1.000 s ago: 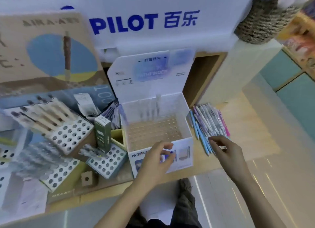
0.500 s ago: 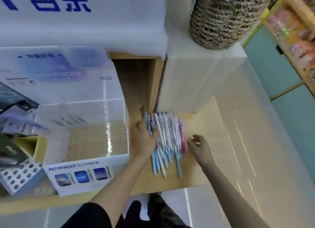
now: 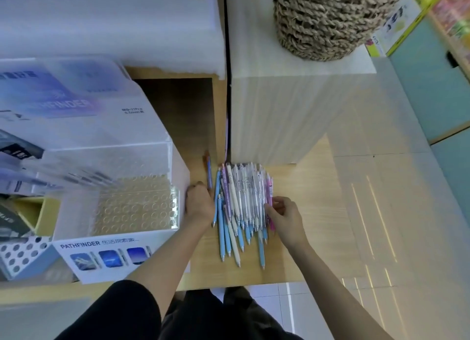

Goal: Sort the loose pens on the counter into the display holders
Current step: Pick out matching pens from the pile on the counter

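Observation:
A pile of loose pens (image 3: 241, 205), blue, white, clear and pink, lies on the wooden counter (image 3: 305, 187) to the right of the white PATHFINDER display holder (image 3: 106, 253). The holder's clear tray of round holes (image 3: 134, 207) shows several blurred pens standing at its back. My left hand (image 3: 199, 205) lies between the holder and the pile, its fingers curled round a blue pen (image 3: 209, 173) that sticks out away from me. My right hand (image 3: 284, 215) is at the pile's right edge, and its fingertips pinch a pink pen (image 3: 270, 199) there.
A tall white block (image 3: 292, 116) with a woven basket (image 3: 328, 19) on top stands right behind the pile. A second holder with round holes (image 3: 20, 253) sits at the lower left. The counter's front edge (image 3: 241, 285) is close to me, with pale floor to the right.
My left hand left the front of the holder and came to the pile's left side, now with a blue pen in it. My right hand closed in on the pink pens. My view swung right.

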Available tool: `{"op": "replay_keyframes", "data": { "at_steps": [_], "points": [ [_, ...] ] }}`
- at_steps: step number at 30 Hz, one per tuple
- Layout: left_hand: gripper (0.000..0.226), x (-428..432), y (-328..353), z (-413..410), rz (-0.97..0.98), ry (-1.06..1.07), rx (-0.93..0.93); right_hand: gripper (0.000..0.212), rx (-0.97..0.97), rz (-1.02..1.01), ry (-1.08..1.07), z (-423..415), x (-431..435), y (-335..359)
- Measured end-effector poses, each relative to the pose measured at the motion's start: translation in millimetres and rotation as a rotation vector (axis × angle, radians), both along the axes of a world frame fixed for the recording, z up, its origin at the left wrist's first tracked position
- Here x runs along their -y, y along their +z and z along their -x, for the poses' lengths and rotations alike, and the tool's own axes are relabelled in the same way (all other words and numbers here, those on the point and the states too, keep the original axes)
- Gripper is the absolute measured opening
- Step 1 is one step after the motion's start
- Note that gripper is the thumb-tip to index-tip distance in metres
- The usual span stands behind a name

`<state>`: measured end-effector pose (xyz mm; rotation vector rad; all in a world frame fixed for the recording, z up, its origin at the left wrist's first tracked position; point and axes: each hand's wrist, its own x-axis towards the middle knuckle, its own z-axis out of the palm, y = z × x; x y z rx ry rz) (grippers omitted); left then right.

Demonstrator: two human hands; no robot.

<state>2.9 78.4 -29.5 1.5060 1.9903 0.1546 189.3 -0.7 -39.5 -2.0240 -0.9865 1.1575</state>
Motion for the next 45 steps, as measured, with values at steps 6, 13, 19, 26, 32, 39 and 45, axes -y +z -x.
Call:
{"op": "replay_keyframes", "data": {
  "at_steps": [6,13,19,26,32,39,45],
  "points": [
    [0.027,-3.1,2.5,-2.2,0.097,-0.048,-0.005,0.035,-0.002,-0.003,0.028,-2.8,-1.1,1.4],
    [0.015,44.7,5.4,5.3,0.215,-0.030,-0.017,0.036,-0.039,-0.003,0.030,-7.0,-2.1,0.7],
    [0.039,68.5,9.1,1.1,0.037,0.078,0.160,0.052,0.032,-0.012,0.014,1.6,6.0,1.3],
    [0.112,38.2,3.2,-22.4,0.176,0.246,0.477,0.033,0.043,-0.089,-0.004,24.8,-2.9,4.4],
    [0.117,41.6,-6.0,-53.5,0.069,0.222,0.319,0.031,0.038,-0.109,0.039,20.6,1.2,-0.9],
    [0.090,43.9,-10.1,-48.2,-0.034,0.202,0.347,0.047,-0.045,-0.087,0.037,17.8,5.9,0.9],
    [0.044,36.6,-11.2,-33.4,0.019,0.307,0.579,0.046,-0.103,-0.114,-0.048,25.2,4.6,5.8]
  ]
}}
